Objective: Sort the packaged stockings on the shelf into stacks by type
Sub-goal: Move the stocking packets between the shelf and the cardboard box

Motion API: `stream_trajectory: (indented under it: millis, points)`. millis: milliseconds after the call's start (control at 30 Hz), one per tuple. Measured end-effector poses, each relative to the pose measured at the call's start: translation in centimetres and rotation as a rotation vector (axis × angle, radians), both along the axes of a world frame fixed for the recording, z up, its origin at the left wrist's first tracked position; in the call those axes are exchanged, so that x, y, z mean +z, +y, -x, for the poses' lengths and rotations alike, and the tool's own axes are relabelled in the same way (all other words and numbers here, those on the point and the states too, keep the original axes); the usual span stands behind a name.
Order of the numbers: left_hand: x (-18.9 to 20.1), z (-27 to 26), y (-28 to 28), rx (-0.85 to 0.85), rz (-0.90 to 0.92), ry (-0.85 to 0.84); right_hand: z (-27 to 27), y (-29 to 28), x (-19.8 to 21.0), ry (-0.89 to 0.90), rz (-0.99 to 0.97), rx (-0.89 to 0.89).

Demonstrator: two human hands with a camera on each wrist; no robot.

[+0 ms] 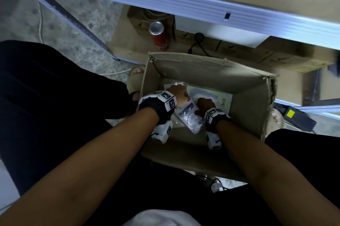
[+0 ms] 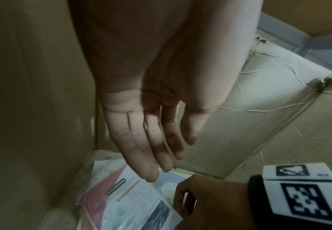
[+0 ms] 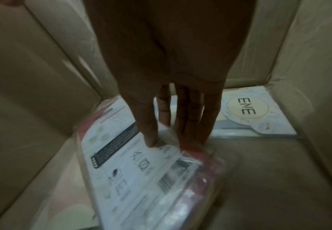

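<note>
Both hands reach down into an open cardboard box [image 1: 244, 108]. A stocking package [image 1: 189, 118] in clear wrap, with a pink card and a white printed back, lies tilted inside it. My right hand [image 1: 205, 103] pinches its edge [image 3: 141, 171], thumb on top and fingers underneath [image 3: 177, 140]. Straight, relaxed fingers of my left hand [image 2: 161, 155] hang over the package's far end [image 2: 125, 199]; whether they touch it I cannot tell. This hand [image 1: 179, 93] holds nothing. A second package marked "ENE" [image 3: 247, 109] lies flat on the box bottom [image 1: 223, 102].
The box walls [image 3: 23, 77] close in on all sides. Beyond it a red drink can [image 1: 159, 36] stands on flattened cardboard under a metal shelf rail [image 1: 184, 5]. A black power adapter [image 1: 294, 117] lies to the right, a sandalled foot [image 1: 136, 76] to the left.
</note>
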State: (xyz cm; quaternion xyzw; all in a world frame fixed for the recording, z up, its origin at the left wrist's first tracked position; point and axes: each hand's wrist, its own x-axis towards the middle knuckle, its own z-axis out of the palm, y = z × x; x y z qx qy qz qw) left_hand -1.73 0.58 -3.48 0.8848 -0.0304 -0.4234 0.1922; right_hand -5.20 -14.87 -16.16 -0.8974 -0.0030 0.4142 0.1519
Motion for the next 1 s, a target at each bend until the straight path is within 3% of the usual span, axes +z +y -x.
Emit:
stream_trajectory:
  millis: [667,1000]
  points:
    - [-1.4,0.9,0.9,0.028,-0.027,0.045,1.0,0.7,0.2,0.088,0.001,-0.203]
    - [-2.4,0.6,0.5,0.011,-0.055,0.037,0.5,0.7,1.0,0.191,-0.073,-0.134]
